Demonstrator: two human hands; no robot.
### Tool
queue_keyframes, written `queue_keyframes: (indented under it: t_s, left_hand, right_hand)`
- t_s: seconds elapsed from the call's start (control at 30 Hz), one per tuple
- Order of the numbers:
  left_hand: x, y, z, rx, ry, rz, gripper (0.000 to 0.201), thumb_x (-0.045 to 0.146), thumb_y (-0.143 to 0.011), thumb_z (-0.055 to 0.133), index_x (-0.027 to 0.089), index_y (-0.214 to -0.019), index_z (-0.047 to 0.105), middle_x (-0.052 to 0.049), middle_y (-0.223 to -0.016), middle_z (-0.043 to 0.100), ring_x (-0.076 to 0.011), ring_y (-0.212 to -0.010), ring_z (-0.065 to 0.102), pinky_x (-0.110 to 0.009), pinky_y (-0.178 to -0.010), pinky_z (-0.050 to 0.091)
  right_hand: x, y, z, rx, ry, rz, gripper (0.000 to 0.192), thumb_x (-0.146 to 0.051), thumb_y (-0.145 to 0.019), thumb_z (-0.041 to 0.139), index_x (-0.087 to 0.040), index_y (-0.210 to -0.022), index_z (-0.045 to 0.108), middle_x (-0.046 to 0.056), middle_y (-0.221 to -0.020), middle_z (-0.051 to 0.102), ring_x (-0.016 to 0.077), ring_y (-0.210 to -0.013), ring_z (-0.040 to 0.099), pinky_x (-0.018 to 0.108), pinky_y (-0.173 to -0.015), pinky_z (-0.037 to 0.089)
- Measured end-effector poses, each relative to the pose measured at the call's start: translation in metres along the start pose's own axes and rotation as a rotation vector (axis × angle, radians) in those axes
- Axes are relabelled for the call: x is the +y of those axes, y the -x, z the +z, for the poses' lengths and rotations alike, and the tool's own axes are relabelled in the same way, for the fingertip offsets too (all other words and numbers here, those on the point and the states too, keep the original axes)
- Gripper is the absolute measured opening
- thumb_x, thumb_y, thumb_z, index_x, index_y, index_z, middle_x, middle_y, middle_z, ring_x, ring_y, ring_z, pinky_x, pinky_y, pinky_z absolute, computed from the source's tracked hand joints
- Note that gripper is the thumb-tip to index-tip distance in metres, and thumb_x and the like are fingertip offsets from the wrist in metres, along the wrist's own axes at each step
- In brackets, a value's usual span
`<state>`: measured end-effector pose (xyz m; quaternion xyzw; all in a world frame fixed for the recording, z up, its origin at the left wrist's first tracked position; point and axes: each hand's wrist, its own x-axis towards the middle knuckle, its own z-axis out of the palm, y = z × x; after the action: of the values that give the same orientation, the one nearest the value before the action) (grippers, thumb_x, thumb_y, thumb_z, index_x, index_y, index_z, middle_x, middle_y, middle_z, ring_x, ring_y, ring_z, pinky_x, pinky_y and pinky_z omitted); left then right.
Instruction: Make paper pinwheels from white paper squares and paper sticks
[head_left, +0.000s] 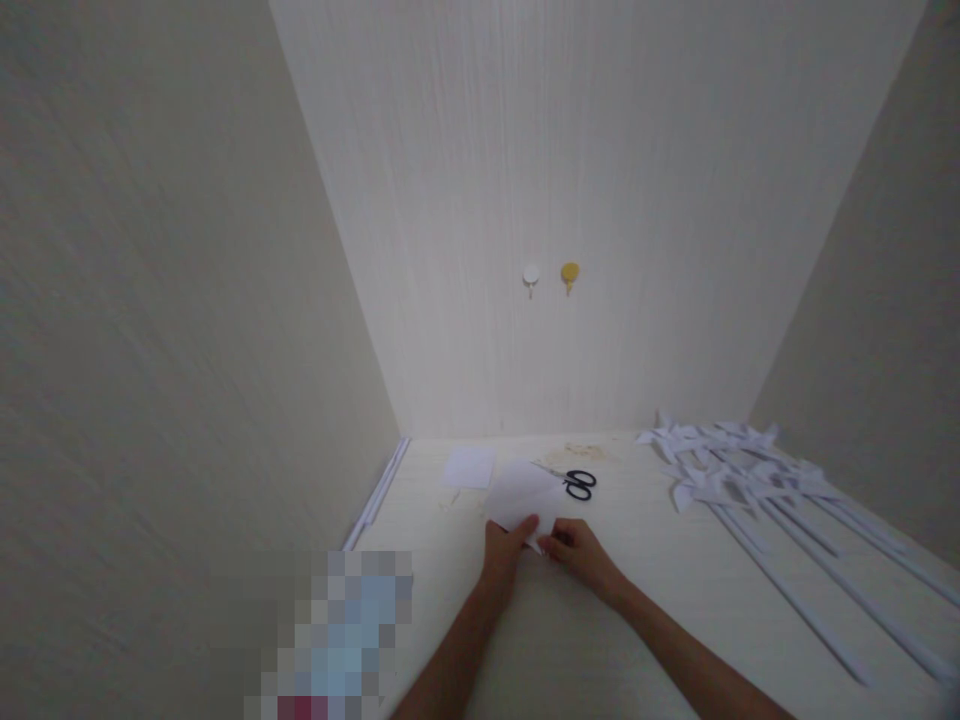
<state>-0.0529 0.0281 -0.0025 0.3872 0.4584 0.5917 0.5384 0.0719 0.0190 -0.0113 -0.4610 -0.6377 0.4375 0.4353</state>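
Note:
A white sheet of paper [523,493] lies on the pale table [645,600] in front of me. My left hand [504,546] pinches its near edge with thumb and fingers. My right hand [579,551] grips the same near edge just to the right, fingers curled over it. Black-handled scissors [574,483] lie right behind the sheet, partly covered by it, blades pointing left.
A smaller white paper square [469,466] lies at the back left. Several white paper pinwheels on long sticks [750,485] are spread along the right side. Thin white sticks [379,490] lie by the left wall. A white hook [531,277] and a yellow hook [570,274] hang on the back wall.

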Motion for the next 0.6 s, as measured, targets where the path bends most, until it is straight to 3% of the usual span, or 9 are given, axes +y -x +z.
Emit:
queue_keyframes:
  t_s: [0.4, 0.6]
  left_hand:
    - [0.0054, 0.0036, 0.0018, -0.058, -0.045, 0.035, 0.027, 0.021, -0.051, 0.069, 0.008, -0.074, 0.065, -0.010, -0.074, 0.067, -0.0188, -0.065, 0.060, -0.029, -0.063, 0.047]
    - [0.0074, 0.0060, 0.0019, -0.075, -0.116, 0.045, 0.031, 0.024, -0.049, 0.070, 0.006, -0.074, 0.066, -0.012, -0.074, 0.067, -0.0208, -0.067, 0.060, -0.030, -0.062, 0.047]
  right_hand:
    - [-0.0017, -0.0001, 0.0005, 0.008, -0.084, 0.027, 0.033, -0.043, -0.061, 0.056, -0.015, -0.046, 0.049, -0.004, -0.040, 0.045, 0.0066, -0.039, 0.036, 0.020, -0.040, 0.026]
    - [0.0001, 0.0000, 0.0022, -0.006, 0.055, -0.003, 0.034, -0.042, -0.062, 0.057, -0.014, -0.044, 0.050, -0.005, -0.038, 0.039, 0.0052, -0.038, 0.028, 0.020, -0.039, 0.021]
